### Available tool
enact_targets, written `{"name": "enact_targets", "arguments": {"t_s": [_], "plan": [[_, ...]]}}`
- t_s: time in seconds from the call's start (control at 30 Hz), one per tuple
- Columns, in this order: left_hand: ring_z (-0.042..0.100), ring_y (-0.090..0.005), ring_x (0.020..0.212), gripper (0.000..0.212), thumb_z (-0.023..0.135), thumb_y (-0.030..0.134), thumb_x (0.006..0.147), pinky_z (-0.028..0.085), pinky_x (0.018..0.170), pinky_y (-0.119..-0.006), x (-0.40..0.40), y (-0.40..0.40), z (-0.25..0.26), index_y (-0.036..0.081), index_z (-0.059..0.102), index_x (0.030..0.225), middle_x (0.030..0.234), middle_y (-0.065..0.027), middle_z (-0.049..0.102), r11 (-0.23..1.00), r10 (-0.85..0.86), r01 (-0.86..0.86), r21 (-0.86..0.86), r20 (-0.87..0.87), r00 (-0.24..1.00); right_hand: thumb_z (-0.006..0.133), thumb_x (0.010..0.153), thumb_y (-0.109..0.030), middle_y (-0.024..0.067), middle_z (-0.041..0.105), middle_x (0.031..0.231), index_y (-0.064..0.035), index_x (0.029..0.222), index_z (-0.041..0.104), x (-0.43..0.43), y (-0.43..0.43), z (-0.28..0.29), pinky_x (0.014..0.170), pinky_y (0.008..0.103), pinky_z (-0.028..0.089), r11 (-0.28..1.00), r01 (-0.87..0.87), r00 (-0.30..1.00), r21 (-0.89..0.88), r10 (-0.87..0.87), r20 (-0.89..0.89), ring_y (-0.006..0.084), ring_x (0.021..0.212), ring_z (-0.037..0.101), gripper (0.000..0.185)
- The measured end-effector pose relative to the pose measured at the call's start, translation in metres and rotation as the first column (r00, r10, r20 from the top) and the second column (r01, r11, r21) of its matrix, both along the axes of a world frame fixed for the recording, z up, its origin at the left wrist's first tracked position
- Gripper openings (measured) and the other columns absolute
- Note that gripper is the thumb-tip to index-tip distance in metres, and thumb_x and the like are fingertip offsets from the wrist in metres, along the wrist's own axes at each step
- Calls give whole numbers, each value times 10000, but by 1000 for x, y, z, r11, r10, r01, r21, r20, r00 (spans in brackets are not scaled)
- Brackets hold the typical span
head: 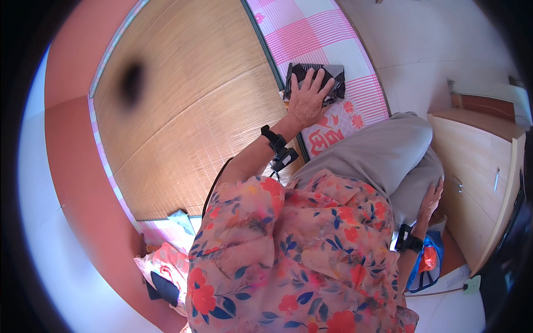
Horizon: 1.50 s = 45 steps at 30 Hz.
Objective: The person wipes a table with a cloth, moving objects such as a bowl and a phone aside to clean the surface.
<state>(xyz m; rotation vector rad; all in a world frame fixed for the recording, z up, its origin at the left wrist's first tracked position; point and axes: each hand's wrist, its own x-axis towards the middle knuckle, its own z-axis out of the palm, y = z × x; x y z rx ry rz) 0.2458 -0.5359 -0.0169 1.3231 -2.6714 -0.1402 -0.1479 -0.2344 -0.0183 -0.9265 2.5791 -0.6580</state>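
My left hand (307,98) lies palm down on a folded black and grey patterned cloth (338,73), its fingers spread and pressing flat on the top. The cloth forms a compact rectangle on a pink and white checked bed sheet (329,37), beside the dark edging of a woven bamboo mat (200,91). On the far side of my grey trousers (362,154), my right hand (429,202) rests against the leg near the knee. Its fingers are extended, and nothing shows in it. Each wrist wears a black strap, the left one carrying a small device (285,160).
A light wooden cabinet (470,166) stands close by my right leg. Below my right forearm is a blue bag (435,266) with something red inside. Pink bedding (166,260) with a dark piece of fabric lies at lower left. A red-brown band (70,154) runs along the wall.
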Motion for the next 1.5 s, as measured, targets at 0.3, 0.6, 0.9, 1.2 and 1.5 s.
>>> {"name": "enact_targets", "arguments": {"t_s": [0.3,0.6,0.9,1.2,1.5], "plan": [[293,-298,1284,543,602,330,798,252,890,-729,-24,-125,-5,177,447,1295,1363,-66,347,906,422,-421,31,-29,906,461,899,-278,224,454,1306,-78,1351,390,8,-6,-1,1002,418,333,997,-77,996,-30,75,-52,375,1201,431,500],[323,-255,1303,651,669,139,666,251,953,-674,-71,22,16,233,472,1280,1394,-24,374,842,-512,523,133,-106,852,456,907,-305,218,460,1298,-109,1362,377,15,-3,14,998,424,337,1000,20,1000,-17,-20,-7,383,1186,439,502],[290,-304,1312,713,687,192,714,280,938,-667,-56,-97,0,249,372,1351,1432,-66,301,997,75,-72,-39,81,994,459,912,-300,233,461,1289,-122,1358,384,29,-17,24,993,416,352,999,12,1000,-40,-13,-9,381,1174,453,486],[279,-293,1329,630,628,281,704,155,1029,-637,33,60,20,222,461,1308,1415,-56,355,768,-593,544,338,57,803,457,901,-268,208,455,1310,-132,1358,390,17,-7,13,1013,409,329,999,29,1000,-40,-29,-5,358,1205,425,481],[304,-289,1319,676,658,231,743,209,999,-623,-30,-62,-3,206,392,1364,1409,-81,366,1000,26,-26,-14,38,999,465,894,-245,189,450,1323,-122,1356,393,17,-14,17,1020,406,317,999,-2,1000,-51,2,-7,356,1205,419,483]]}}
